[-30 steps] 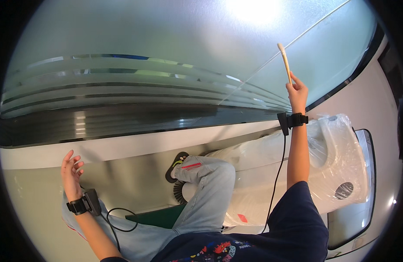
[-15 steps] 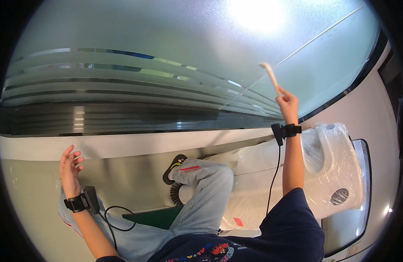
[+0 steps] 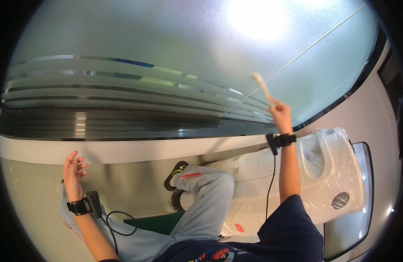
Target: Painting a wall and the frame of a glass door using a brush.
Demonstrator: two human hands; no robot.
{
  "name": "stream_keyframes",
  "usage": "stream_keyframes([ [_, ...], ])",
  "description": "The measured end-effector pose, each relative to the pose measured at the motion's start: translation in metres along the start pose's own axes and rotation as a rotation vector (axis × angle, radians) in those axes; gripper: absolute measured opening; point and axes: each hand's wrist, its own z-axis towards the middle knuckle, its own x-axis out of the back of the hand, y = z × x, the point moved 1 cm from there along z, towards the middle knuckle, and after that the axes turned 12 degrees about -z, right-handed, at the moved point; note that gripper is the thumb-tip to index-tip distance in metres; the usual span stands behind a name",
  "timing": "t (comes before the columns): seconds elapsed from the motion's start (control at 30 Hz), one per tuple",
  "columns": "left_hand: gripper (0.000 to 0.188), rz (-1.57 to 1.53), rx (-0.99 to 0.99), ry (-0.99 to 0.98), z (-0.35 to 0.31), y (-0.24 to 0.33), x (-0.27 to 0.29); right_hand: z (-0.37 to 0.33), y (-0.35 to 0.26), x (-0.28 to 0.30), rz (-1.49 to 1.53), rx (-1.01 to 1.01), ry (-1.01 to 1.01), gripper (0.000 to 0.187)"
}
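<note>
Raised at the right, my right hand (image 3: 281,116) is closed around one end of a pale tan stick-shaped tool (image 3: 264,91). Its far tip is slightly wider, bent and blurred, so its exact kind is unclear. The tool stands up and leftward in front of a large frosted glass pane (image 3: 188,35); I cannot tell whether its tip touches the glass. My left hand (image 3: 74,174) hangs in the air above my left knee, fingers loosely curled and apart, holding nothing. Each wrist wears a black strap with a small black box and a cable.
A white appliance (image 3: 254,183) wrapped in clear plastic stands to my right, with a rounded recess at its top. Below the glass runs a pale ledge (image 3: 166,150). A green seat (image 3: 155,222) is under me, and a ribbed dark hose (image 3: 177,199) lies by my foot.
My right hand and the tool have moved down and a little left. My left hand sits slightly lower and right in the picture, and the whole view has shifted a little.
</note>
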Motion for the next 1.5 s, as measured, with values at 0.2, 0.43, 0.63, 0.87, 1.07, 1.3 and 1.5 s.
stream_keyframes([
  [0.2,0.032,0.012,-0.013,0.003,-0.001,0.002,0.001,0.012,-0.03,0.02,0.133,-0.022,0.181,0.038],
  [0.43,0.032,0.013,0.003,0.001,-0.003,0.001,0.0,-0.039,-0.008,-0.047,-0.053,0.027,-0.157,0.04],
  [0.63,0.032,0.015,-0.01,0.007,-0.002,-0.001,-0.001,0.0,-0.028,0.017,0.187,-0.059,0.132,0.038],
  [0.87,0.031,0.035,-0.037,0.012,0.003,-0.002,0.004,-0.043,-0.044,-0.044,-0.055,0.126,-0.096,0.035],
  [1.07,0.028,0.178,0.025,0.01,-0.004,-0.002,0.0,-0.119,-0.105,-0.102,0.893,-0.117,-0.694,0.03],
  [1.3,0.02,0.785,-0.25,-0.236,-0.049,-0.036,-0.053,-0.227,-0.182,-0.189,1.432,-0.376,-0.99,0.01],
  [1.5,0.022,0.411,0.15,-0.469,-0.087,-0.054,-0.106,-0.25,-0.241,-0.193,1.719,-0.431,-0.882,0.019],
])
